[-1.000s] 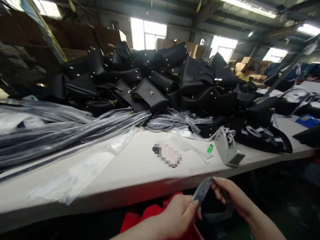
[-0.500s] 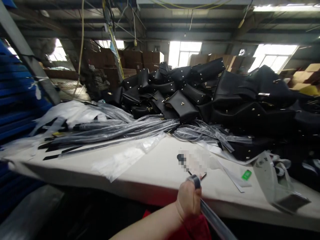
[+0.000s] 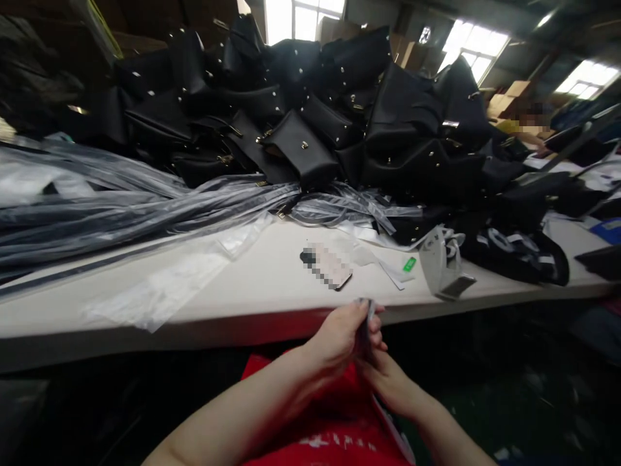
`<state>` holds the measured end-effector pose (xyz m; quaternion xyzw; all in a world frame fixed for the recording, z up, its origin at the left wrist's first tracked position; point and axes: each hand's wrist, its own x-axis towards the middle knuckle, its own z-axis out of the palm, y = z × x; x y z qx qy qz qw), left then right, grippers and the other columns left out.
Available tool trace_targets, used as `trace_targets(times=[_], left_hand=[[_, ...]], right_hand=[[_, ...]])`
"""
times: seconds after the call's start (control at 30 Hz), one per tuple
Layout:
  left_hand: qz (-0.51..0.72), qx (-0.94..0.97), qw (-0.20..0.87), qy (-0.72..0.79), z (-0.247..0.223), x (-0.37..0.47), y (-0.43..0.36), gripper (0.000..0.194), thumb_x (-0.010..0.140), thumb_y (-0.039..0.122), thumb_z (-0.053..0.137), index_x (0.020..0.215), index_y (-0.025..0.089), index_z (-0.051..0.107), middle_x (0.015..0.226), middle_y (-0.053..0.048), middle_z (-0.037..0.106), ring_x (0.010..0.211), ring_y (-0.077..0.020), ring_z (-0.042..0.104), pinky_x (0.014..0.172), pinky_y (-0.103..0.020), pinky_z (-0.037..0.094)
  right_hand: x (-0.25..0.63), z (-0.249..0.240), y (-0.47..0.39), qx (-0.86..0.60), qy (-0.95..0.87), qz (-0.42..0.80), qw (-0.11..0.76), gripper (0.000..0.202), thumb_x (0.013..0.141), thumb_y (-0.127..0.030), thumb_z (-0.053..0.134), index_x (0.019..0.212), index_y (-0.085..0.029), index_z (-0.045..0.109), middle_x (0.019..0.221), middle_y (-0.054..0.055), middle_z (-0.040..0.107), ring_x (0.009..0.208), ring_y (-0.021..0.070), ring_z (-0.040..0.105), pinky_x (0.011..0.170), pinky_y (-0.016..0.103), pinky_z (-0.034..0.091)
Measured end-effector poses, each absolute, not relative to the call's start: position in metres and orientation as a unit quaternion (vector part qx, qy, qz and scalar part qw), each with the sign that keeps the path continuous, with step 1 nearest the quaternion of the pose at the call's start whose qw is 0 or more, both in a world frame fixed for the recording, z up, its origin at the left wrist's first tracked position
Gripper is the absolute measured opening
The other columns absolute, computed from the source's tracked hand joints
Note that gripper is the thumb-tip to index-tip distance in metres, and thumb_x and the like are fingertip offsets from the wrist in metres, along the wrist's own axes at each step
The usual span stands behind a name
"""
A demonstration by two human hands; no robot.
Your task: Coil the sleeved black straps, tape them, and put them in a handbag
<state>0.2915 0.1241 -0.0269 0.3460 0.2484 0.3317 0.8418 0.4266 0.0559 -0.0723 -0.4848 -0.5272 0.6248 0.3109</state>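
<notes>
My left hand is closed on a dark strap, which seems to be in clear plastic like those on the table. Just below it, my right hand meets the strap with its fingers curled behind it. Both hands are close together in front of my red clothing, by the table's front edge. Beyond them a phone, partly blurred out, lies on the white table. More plastic-wrapped straps lie in a long bundle to the left.
A large heap of black bags fills the back of the table. Clear plastic bags lie at the front left. To the right are a small green tag and a tape dispenser-like holder. Another person is at the far right.
My view has swung right and down. My right hand has come into sight, joining the left at the strap, whose hanging length was visible before.
</notes>
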Motion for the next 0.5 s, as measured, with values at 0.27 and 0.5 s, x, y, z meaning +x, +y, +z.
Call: trace_targets(times=[0.27,0.5], left_hand=[[0.267,0.837,0.339,0.338,-0.085,0.267,0.145,0.049,0.089,0.047,0.039,0.107,0.007,0.060,0.102,-0.023,0.062,0.102,-0.0364,0.056,0.095,-0.051,0.040],[0.054,0.785,0.554,0.271,-0.064,0.273,0.134,0.063,0.096,0.055,0.023,0.063,0.017,0.060,0.054,-0.001,0.052,0.052,-0.0140,0.049,0.058,-0.026,0.039]], right_hand=[[0.472,-0.045,0.030,-0.325,-0.432,0.807,0.238,0.058,0.083,-0.065,0.055,0.075,-0.010,0.070,0.042,-0.006,0.036,0.037,0.0067,0.034,0.043,0.021,0.034],[0.549,-0.063,0.061,-0.584,-0.519,0.583,0.225,0.044,0.081,-0.049,0.067,0.107,-0.013,0.064,0.083,0.007,0.067,0.075,0.0179,0.062,0.074,0.033,0.050]])
